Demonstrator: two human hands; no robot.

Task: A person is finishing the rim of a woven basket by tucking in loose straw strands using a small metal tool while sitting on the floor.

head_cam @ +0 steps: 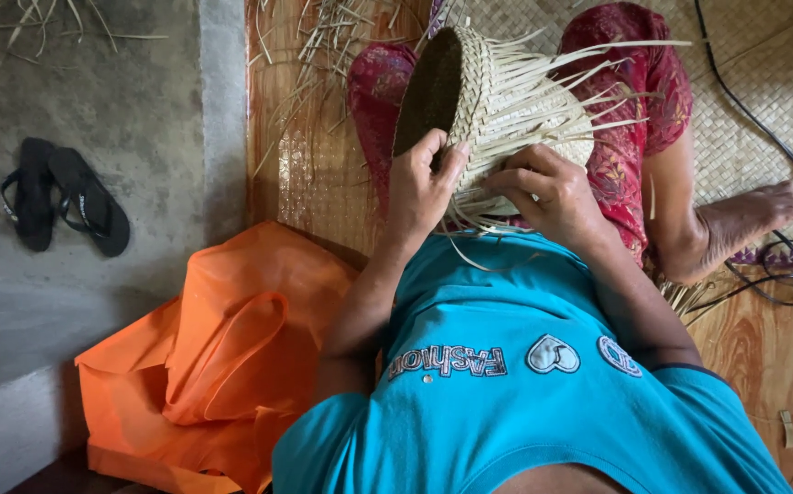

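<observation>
While held on the lap, half-woven basket [483, 110] gripped from both sides, rim tipped up and away.

Hidden behind the weave: fingertips of the right hand [552, 192], curled closed over loose strips low on the basket wall; exactly which strips pinched, hard to tell. Left hand [424, 183] wrapped partly shut round the near rim, thumb lying on the pale weave, fingers tucked into the dark opening and lost in shadow. Basket itself pale straw, tightly plaited near the rim, unfinished ends fanning out stiffly to the right over red patterned trousers [634, 155]. Inside too dark to read. Bare foot [744, 220] resting on the woven mat [762, 82], black cable [781, 265] looped just beside it, cut off at the frame edge. Orange bag [222, 366] crumpled at the left, black sandals [67, 197] well apart on the concrete floor [103, 91].
</observation>
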